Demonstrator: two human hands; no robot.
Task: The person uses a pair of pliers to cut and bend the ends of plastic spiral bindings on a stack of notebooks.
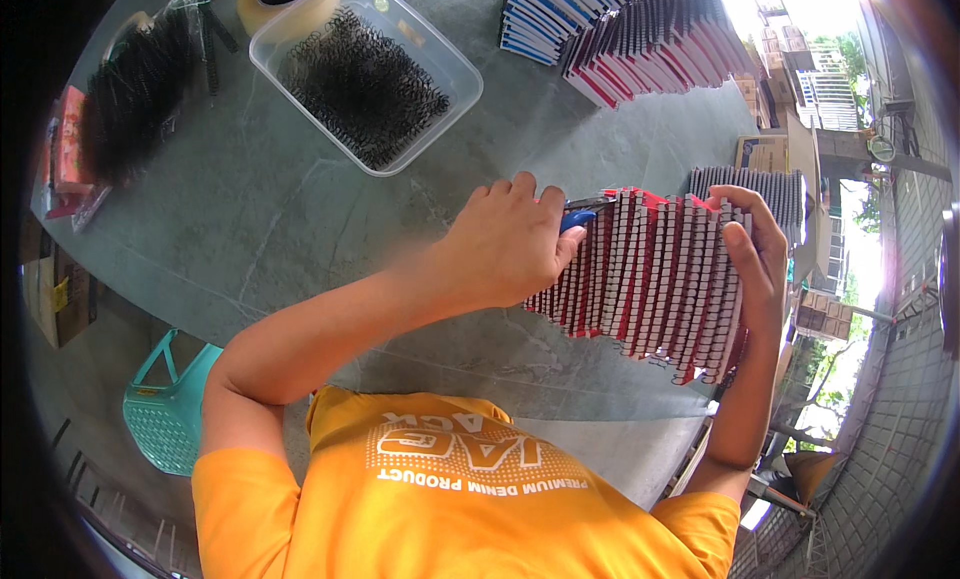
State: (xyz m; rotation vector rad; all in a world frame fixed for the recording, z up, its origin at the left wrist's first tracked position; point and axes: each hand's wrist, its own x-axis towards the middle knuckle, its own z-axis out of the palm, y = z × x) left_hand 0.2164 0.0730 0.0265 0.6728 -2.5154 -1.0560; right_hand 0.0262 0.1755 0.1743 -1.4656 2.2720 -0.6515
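We clamp blue-handled metal pliers [577,220] in our left fingers [552,204], tips possibly touching the red-edged, spiral-bound notebooks [655,264] just right. Our right fingers [748,201], apart, seem to steady the row's end. Beyond the left fingers sits a clear plastic box [466,84] of black coils [365,94].
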